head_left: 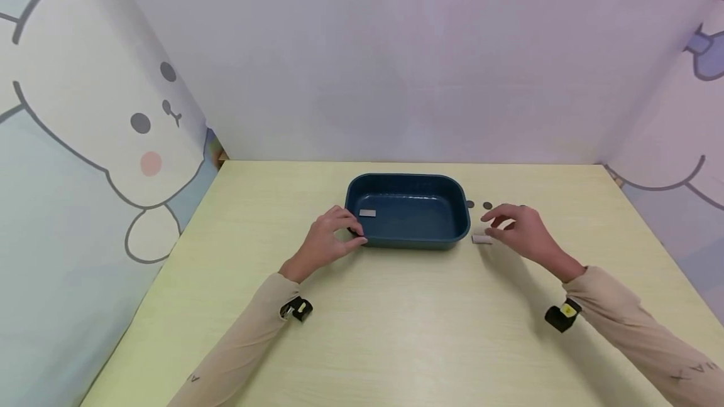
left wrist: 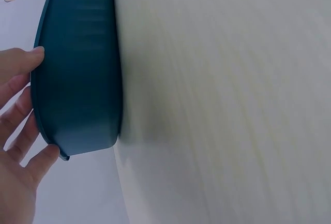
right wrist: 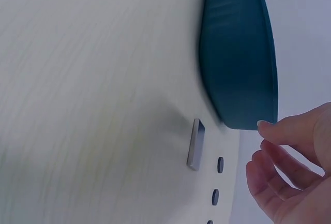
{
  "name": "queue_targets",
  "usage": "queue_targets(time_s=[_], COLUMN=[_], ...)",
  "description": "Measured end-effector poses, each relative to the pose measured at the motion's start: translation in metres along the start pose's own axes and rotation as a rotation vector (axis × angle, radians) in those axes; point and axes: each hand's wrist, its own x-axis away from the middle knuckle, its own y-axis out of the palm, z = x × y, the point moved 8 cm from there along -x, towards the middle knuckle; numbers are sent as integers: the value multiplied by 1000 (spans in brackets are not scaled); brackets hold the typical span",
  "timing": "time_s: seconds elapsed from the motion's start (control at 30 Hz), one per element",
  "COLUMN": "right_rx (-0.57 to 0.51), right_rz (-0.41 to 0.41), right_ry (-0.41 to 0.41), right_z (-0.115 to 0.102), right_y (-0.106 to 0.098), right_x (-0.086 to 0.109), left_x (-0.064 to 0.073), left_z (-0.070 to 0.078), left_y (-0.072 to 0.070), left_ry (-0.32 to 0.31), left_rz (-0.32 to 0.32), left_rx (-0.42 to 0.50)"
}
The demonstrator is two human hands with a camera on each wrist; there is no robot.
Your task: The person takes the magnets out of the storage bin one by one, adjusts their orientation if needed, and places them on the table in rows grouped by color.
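Observation:
A dark blue-green rectangular basin (head_left: 407, 245) stands on the table, with a small pale rectangular block (head_left: 367, 213) lying inside at its left. My left hand (head_left: 334, 235) holds the basin's front left corner; in the left wrist view, the thumb and fingers (left wrist: 43, 159) sit along its rim. To the right of the basin, a second pale block (head_left: 481, 239) lies on the table. Just above that block hovers my right hand (head_left: 523, 231), fingers loosely bent and nothing between them. The right wrist view shows the block (right wrist: 196, 145) lying apart from the fingers.
Small dark discs lie beyond the second block, among them one disc (head_left: 488, 205) and another disc (head_left: 470, 204) beside the basin's right wall. The pale wooden table (head_left: 396, 319) ends at a white back wall (head_left: 396, 80). Cartoon-printed side panels (head_left: 73, 143) flank it.

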Motion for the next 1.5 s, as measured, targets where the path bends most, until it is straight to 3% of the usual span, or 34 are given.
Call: queue_targets(time_s=[0.3,0.57,0.8,1.5], right_rx=[-134,-210,-225,-476], right_rz=[-41,-37,-28,-25], right_ry=[123,138,191,189], right_z=[1,-3,-2,-16], right_y=[-3,-6,-6,8], right_x=[-7,-14,-18,-34], left_x=[1,0,0,0], left_z=[-2,-4,-3,-3], left_y=[2,2,0,1], left_ry=[16,-15,-3,-5], left_rz=[12,-3,5,-1], left_rx=[19,21,11,14])
